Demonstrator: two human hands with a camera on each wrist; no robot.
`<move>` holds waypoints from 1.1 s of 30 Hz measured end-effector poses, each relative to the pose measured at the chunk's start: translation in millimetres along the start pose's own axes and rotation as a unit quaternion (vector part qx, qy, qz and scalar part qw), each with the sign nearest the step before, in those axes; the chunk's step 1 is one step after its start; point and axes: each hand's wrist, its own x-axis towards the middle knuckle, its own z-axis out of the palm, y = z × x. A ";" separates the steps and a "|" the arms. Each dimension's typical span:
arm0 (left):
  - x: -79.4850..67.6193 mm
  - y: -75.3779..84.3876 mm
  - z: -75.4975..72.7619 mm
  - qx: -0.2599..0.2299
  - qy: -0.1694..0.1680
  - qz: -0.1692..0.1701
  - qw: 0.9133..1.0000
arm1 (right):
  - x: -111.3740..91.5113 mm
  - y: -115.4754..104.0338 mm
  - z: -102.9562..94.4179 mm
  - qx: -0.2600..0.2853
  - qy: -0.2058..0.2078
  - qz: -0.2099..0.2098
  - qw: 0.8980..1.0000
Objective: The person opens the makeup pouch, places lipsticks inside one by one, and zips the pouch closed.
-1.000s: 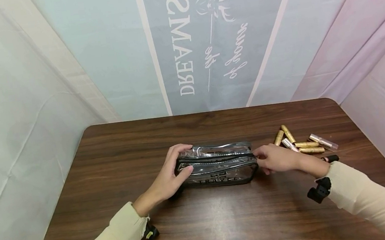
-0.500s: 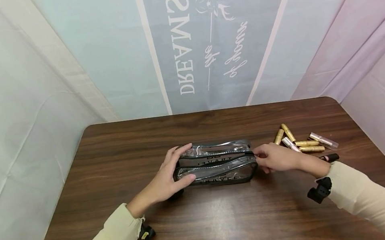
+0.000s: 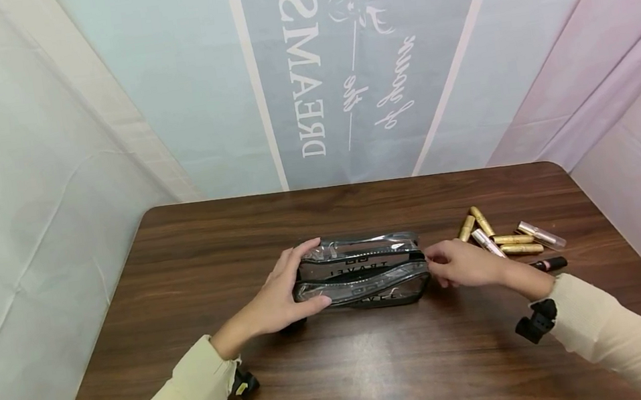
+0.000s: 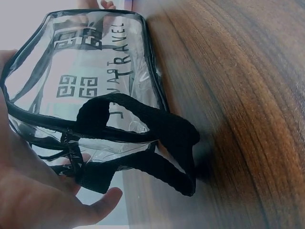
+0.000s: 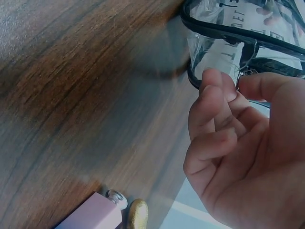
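A clear plastic travel pouch (image 3: 362,286) with black trim and printed lettering stands on the table, its zippered top gaping. My left hand (image 3: 276,300) holds its left end, the thumb at the near rim and fingers over the far rim. In the left wrist view, a black strap loop (image 4: 176,129) sticks out from that end, beside the thumb. At the pouch's right end is my right hand (image 3: 465,263). Its thumb and index finger pinch the small metal zipper pull (image 5: 238,82), while the other fingers curl loosely below.
Several gold tubes (image 3: 517,239) lie loosely grouped right of the pouch. With them are a silver tube (image 3: 487,243), a clear-ended tube (image 3: 541,235) and a black tube (image 3: 550,264) near the right wrist. A fabric backdrop (image 3: 211,106) rises behind the table (image 3: 204,242).
The pouch's top has spread wider, showing more of its inside. My left hand has shifted slightly, its thumb moving toward me and a little right. The right hand stays at the zipper end.
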 end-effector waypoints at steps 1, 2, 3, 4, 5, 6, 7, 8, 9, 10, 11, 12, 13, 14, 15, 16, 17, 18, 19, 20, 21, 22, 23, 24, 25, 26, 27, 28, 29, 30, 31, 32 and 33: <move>0.0 0.1 0.1 0.001 -0.001 -0.002 1.000 | -0.1 0.3 -0.2 -0.002 0.004 -0.002 1.000; -0.1 -0.1 0.2 0.002 -0.001 -0.003 1.000 | -0.4 0.8 -0.6 -0.005 0.007 -0.005 1.000; -0.1 -0.1 0.3 0.002 -0.001 -0.003 1.000 | -0.9 1.2 -1.2 -0.007 0.011 -0.007 1.000; -0.1 -0.3 0.4 0.004 -0.002 -0.003 1.000 | -1.3 1.6 -1.8 -0.010 0.015 -0.010 1.000; -0.2 -0.6 0.6 0.005 -0.001 -0.003 1.000 | -1.9 2.1 -2.8 -0.010 0.019 -0.012 1.000; -0.2 -0.6 0.7 0.006 -0.001 -0.003 1.000 | -2.6 2.7 -4.0 -0.010 0.023 -0.015 1.000; -0.1 -0.5 0.8 0.004 -0.001 -0.002 1.000 | -3.7 3.3 -5.5 -0.007 0.029 -0.019 0.999; 0.0 -0.5 0.8 0.003 -0.001 -0.001 1.000 | -4.8 4.4 -7.0 -0.004 0.035 -0.025 0.999; 0.2 -0.1 0.7 -0.001 -0.002 -0.001 1.000 | -5.9 5.8 -8.4 -0.002 0.042 -0.033 0.999; 0.3 0.0 0.6 -0.003 -0.002 0.000 1.000 | -7.0 7.5 -9.9 0.002 0.049 -0.041 0.998; 0.3 0.1 0.5 -0.007 -0.002 0.001 1.000 | -8.1 9.2 -11.1 0.006 0.056 -0.052 0.997; 0.4 0.3 0.4 -0.009 -0.003 0.001 1.000 | -9.1 11.4 -12.1 0.011 0.063 -0.063 0.996; 0.5 0.2 0.4 -0.011 -0.003 0.002 1.000 | -10.3 13.5 -12.8 0.016 0.070 -0.074 0.995; 0.5 -0.1 0.6 -0.012 -0.004 0.001 1.000 | -11.2 15.8 -13.1 0.019 0.075 -0.084 0.993; 0.4 -0.4 0.6 -0.013 -0.004 0.000 1.000 | -12.1 18.0 -13.1 0.024 0.079 -0.095 0.992; 0.4 -0.8 0.7 -0.012 -0.004 0.000 1.000 | -13.2 19.6 -13.0 0.027 0.083 -0.105 0.991; 0.4 -1.1 0.8 -0.013 -0.004 0.000 1.000 | -14.3 21.3 -12.7 0.031 0.087 -0.116 0.989; 0.3 -1.3 0.9 -0.013 -0.004 -0.001 1.000 | -15.6 23.3 -12.6 0.033 0.091 -0.127 0.987; 0.3 -1.6 1.2 -0.013 -0.004 -0.001 1.000 | -17.2 24.8 -12.5 0.032 0.097 -0.137 0.985; 0.3 -1.8 1.4 -0.013 -0.004 0.000 1.000 | -18.8 26.7 -12.1 0.029 0.104 -0.144 0.984; 0.4 -1.8 1.5 -0.014 -0.003 0.000 1.000 | -20.7 28.6 -11.8 0.024 0.113 -0.149 0.982; 0.5 -1.7 1.7 -0.013 -0.003 0.001 1.000 | -22.6 30.1 -11.4 0.018 0.122 -0.151 0.981; 0.6 -1.5 1.7 -0.013 -0.002 0.001 1.000 | -24.6 32.3 -11.1 0.013 0.132 -0.151 0.980; 0.7 -1.5 1.9 -0.013 -0.002 0.002 1.000 | -26.6 34.6 -10.7 0.006 0.143 -0.148 0.979; 0.9 -1.4 2.0 -0.012 -0.002 0.002 1.000 | -28.6 36.7 -10.3 0.001 0.153 -0.143 0.978; 1.0 -1.2 2.0 -0.011 -0.001 0.003 1.000 | -30.5 38.9 -9.9 -0.002 0.160 -0.137 0.978; 1.0 -1.1 2.0 -0.011 0.000 0.002 1.000 | -32.6 40.6 -9.6 -0.004 0.167 -0.133 0.977; 0.9 -1.0 2.0 -0.011 0.000 0.002 1.000 | -34.7 42.2 -9.6 -0.004 0.172 -0.129 0.977; 0.8 -0.9 1.9 -0.012 0.000 0.002 1.000 | -36.8 44.0 -9.6 -0.006 0.177 -0.124 0.976; 0.6 -0.9 1.8 -0.012 0.000 0.001 1.000 | -39.1 45.5 -9.6 -0.008 0.181 -0.120 0.976; 0.4 -0.8 1.6 -0.012 0.000 0.000 1.000 | -41.5 47.0 -9.8 -0.009 0.182 -0.115 0.977; 0.2 -0.9 1.5 -0.013 0.000 0.000 1.000 | -43.9 48.6 -10.0 -0.009 0.182 -0.110 0.977; 0.1 -1.0 1.3 -0.015 0.000 -0.001 1.000 | -46.2 50.5 -10.4 -0.008 0.183 -0.105 0.978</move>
